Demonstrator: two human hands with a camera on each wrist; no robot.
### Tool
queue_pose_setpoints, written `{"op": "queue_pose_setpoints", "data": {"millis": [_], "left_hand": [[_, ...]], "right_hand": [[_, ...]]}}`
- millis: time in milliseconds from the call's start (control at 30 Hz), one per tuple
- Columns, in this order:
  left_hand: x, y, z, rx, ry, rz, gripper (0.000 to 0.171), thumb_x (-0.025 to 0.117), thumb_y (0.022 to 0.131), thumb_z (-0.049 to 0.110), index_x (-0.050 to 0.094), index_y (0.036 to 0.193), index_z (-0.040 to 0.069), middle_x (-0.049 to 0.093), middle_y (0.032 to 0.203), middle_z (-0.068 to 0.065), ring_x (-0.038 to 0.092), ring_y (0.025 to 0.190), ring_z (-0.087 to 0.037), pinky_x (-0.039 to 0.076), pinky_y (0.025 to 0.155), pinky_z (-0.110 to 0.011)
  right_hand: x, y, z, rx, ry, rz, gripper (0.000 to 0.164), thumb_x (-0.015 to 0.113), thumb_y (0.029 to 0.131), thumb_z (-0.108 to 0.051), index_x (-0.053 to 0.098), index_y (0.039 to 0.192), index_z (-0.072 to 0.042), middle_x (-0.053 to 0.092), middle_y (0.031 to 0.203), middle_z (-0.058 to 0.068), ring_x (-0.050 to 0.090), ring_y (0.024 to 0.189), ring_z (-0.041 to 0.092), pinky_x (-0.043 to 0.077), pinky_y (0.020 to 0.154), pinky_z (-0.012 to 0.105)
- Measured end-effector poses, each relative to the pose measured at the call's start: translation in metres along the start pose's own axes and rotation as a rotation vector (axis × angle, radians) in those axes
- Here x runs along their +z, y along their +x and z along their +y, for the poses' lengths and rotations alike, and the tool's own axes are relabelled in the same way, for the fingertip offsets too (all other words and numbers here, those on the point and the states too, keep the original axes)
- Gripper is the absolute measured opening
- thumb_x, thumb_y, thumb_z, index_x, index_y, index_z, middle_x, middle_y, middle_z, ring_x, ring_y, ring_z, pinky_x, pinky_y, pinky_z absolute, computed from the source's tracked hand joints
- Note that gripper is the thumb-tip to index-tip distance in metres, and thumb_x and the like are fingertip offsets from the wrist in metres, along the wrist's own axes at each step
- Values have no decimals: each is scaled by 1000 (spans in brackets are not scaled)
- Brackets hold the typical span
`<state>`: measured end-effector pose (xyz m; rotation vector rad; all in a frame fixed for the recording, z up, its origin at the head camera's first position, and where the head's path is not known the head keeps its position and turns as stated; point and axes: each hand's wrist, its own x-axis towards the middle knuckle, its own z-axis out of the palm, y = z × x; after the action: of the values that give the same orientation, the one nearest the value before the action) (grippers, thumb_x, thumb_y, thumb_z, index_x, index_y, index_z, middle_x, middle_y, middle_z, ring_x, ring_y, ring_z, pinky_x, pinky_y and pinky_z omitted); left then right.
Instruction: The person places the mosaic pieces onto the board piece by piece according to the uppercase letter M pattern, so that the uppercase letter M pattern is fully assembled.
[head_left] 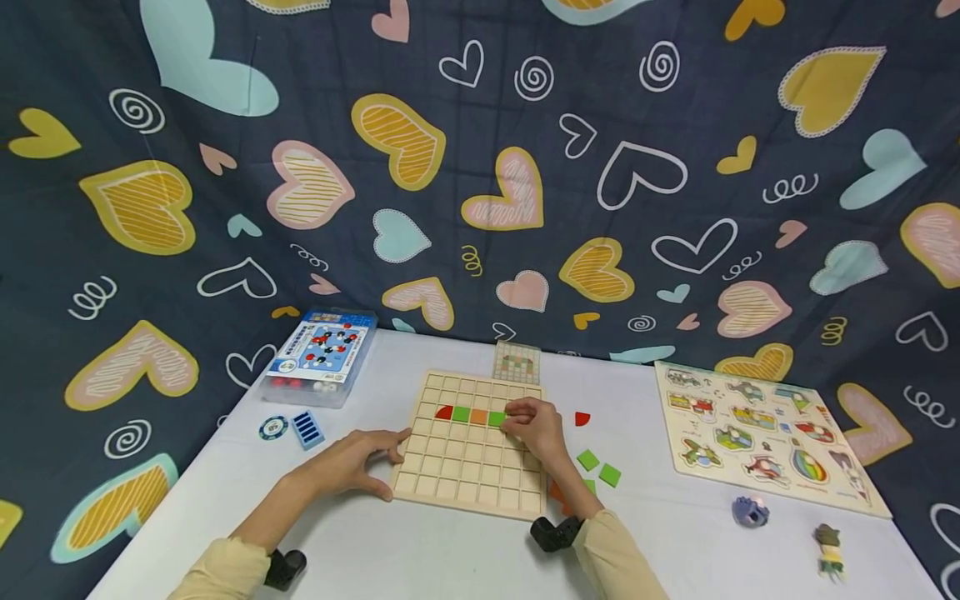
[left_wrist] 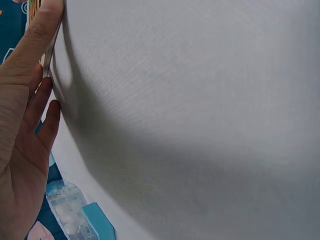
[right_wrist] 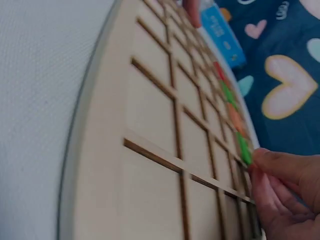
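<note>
- Wall covering: one dark navy cloth (head_left: 480,125), faintly creased, filling the upper half of the frame and continuing down both side edges.
- Print: scattered hearts in mustard, pink and pale blue, some hatched or scallop-edged; largest, a pale-blue heart (head_left: 187,58), upper left. White line-drawn hearts and spirals between.
- Furniture: one white table (head_left: 427,558), matte top, across the lower frame, its back edge meeting the cloth.
- Light: diffuse; broad, soft-edged shadow on the tabletop, left-wrist view.
</note>
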<state>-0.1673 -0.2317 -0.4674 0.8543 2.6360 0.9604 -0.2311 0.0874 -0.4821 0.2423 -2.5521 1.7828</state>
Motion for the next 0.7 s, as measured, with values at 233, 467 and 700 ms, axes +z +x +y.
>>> {"op": "queue_pose_setpoints", "data": {"millis": [233, 467, 700], "left_hand": [[0, -1, -2, -3, 12, -2, 31, 83, 67, 35, 63, 88, 22, 48, 142, -13, 46, 129, -34, 38, 107, -50], [2, -4, -4, -1, 8, 11, 31, 83, 67, 36, 62, 87, 24, 49, 141, -14, 46, 129, -34, 38, 106, -49], [2, -1, -2, 17, 14, 10, 30, 84, 67, 31, 62, 86, 22, 49, 141, -15, 46, 129, -34, 38, 107, -49]], "right_hand": [[-40, -12, -3, 55, 53, 95, 27, 72, 79, 6, 66, 105, 8, 69, 102, 23, 70, 87, 29, 57, 70, 20], [-91, -24, 15, 227, -125, 216, 33, 70, 84, -5, 61, 114, 5, 68, 106, 22, 67, 91, 27, 54, 68, 15], [-94, -13, 28, 240, -219, 179, 42, 75, 80, -8, 58, 115, 7, 68, 104, 22, 66, 87, 25, 54, 67, 17]]}}
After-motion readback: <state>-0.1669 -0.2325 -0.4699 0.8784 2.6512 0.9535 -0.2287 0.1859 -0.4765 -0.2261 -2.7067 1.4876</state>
